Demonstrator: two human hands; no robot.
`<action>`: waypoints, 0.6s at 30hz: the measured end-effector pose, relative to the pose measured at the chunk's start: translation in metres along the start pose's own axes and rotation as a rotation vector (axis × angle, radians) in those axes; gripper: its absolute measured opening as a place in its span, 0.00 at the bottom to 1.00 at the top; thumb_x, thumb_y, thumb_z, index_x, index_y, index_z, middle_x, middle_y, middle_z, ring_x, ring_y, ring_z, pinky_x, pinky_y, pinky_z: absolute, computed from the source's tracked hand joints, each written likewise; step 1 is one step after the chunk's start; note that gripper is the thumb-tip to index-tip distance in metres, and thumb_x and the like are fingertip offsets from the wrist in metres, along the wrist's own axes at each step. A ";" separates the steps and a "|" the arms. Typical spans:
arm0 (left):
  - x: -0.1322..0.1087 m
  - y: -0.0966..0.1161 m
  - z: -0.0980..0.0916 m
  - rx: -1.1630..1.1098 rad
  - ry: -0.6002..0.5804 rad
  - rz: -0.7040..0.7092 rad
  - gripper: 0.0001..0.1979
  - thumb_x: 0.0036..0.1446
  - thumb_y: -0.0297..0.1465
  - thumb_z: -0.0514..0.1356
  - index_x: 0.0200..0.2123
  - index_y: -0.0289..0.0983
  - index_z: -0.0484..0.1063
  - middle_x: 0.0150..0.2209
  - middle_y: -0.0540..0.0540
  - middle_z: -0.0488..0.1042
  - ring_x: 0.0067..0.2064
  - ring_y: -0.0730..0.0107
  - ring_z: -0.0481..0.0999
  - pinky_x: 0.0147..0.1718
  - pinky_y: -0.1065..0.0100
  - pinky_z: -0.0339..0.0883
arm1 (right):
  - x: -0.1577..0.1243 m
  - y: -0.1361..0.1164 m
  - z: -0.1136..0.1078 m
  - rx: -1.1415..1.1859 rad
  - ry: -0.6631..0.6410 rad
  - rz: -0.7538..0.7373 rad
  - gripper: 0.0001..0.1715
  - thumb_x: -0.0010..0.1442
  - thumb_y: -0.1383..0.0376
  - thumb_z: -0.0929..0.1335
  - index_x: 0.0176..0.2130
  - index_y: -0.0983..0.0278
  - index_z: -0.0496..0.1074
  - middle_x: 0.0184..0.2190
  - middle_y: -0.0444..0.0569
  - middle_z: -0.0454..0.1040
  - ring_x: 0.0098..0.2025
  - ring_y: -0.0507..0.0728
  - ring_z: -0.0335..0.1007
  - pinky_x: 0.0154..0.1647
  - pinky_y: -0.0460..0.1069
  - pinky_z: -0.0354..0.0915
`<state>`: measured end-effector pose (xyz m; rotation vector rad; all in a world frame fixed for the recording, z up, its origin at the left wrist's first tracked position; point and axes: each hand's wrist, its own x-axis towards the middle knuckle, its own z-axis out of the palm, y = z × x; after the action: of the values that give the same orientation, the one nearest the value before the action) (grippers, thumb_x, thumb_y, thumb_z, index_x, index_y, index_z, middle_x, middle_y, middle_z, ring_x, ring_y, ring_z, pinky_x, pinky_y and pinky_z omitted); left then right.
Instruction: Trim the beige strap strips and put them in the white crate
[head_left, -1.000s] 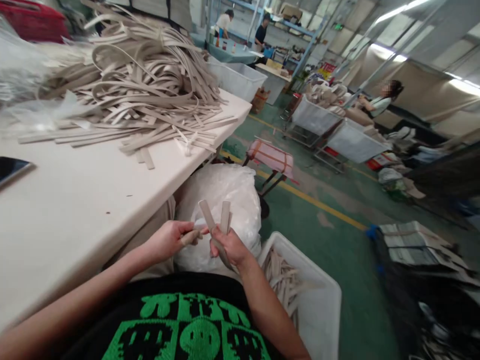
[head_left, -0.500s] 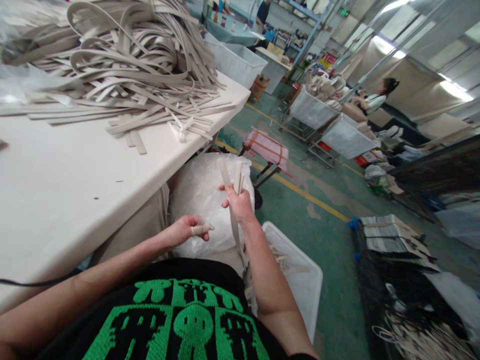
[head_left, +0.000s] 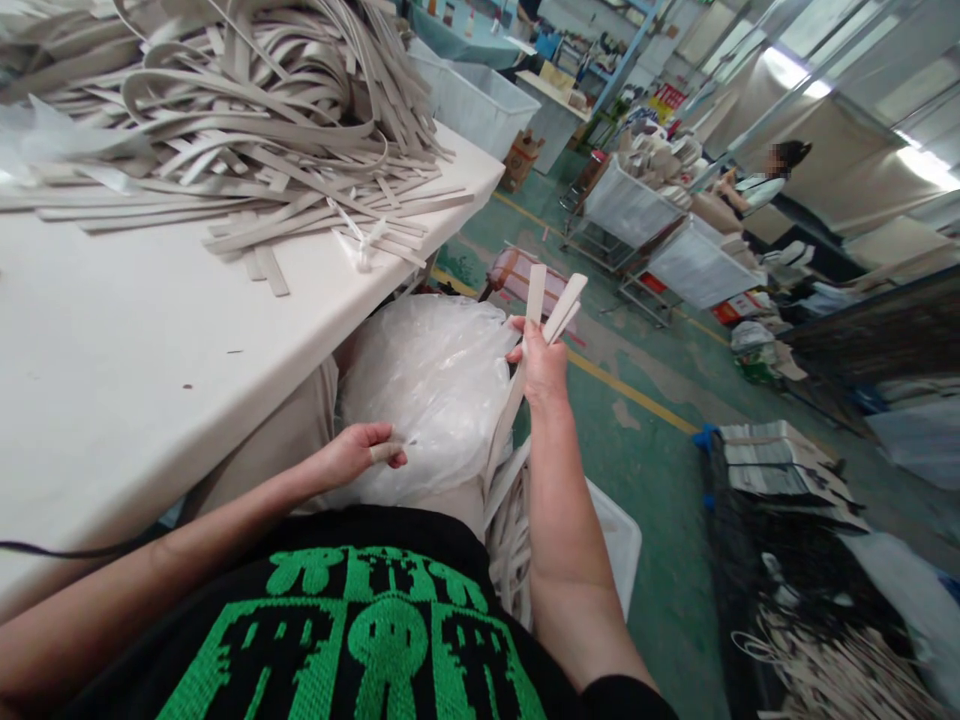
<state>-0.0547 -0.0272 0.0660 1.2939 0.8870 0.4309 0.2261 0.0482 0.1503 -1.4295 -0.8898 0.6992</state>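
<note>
My right hand (head_left: 546,368) is closed around several beige strips (head_left: 564,305). Their flat ends stick up above the fingers, and their lengths hang down past the wrist toward my lap. My left hand (head_left: 367,455) hovers over a clear plastic bag (head_left: 427,390), thumb and fingers drawn together. A beige wrap covers one of its fingers, and a tiny dark bit shows near the tips; whether it is held I cannot tell. More strips (head_left: 511,535) lie beside my right forearm, partly hidden by it, at a white bin (head_left: 619,540).
A large heap of beige strips (head_left: 262,110) covers the back of the white table (head_left: 112,400) at left. A pink-topped stool (head_left: 517,270) stands beyond the bag. Carts with white bins (head_left: 701,265) and a person (head_left: 765,185) are farther back.
My right hand has moved right and up with the strips, drawing out more of their length. My left hand has shifted slightly left, and its fingers stay drawn together.
</note>
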 end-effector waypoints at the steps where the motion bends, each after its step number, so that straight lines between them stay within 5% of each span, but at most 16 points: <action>1: -0.001 -0.002 -0.001 0.023 -0.028 -0.017 0.11 0.52 0.39 0.61 0.29 0.37 0.76 0.30 0.47 0.79 0.35 0.67 0.75 0.43 0.66 0.65 | 0.003 -0.001 -0.002 0.007 0.012 -0.007 0.18 0.57 0.56 0.69 0.34 0.70 0.78 0.18 0.43 0.73 0.14 0.47 0.60 0.18 0.43 0.60; 8: -0.005 -0.012 -0.008 0.172 -0.300 -0.160 0.10 0.49 0.36 0.62 0.29 0.36 0.78 0.25 0.49 0.77 0.28 0.69 0.71 0.31 0.70 0.62 | 0.020 0.000 -0.011 0.067 0.052 -0.073 0.17 0.56 0.56 0.70 0.34 0.69 0.78 0.20 0.43 0.74 0.14 0.45 0.60 0.16 0.42 0.60; 18: 0.001 -0.008 -0.014 0.366 -0.360 -0.203 0.12 0.49 0.35 0.63 0.19 0.36 0.77 0.20 0.47 0.76 0.24 0.69 0.69 0.26 0.70 0.59 | 0.029 0.002 -0.008 0.110 0.062 -0.073 0.15 0.57 0.57 0.70 0.34 0.67 0.77 0.29 0.47 0.80 0.13 0.45 0.61 0.16 0.42 0.64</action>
<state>-0.0667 -0.0196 0.0578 1.5350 0.8001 -0.1315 0.2479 0.0689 0.1517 -1.3081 -0.8388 0.6360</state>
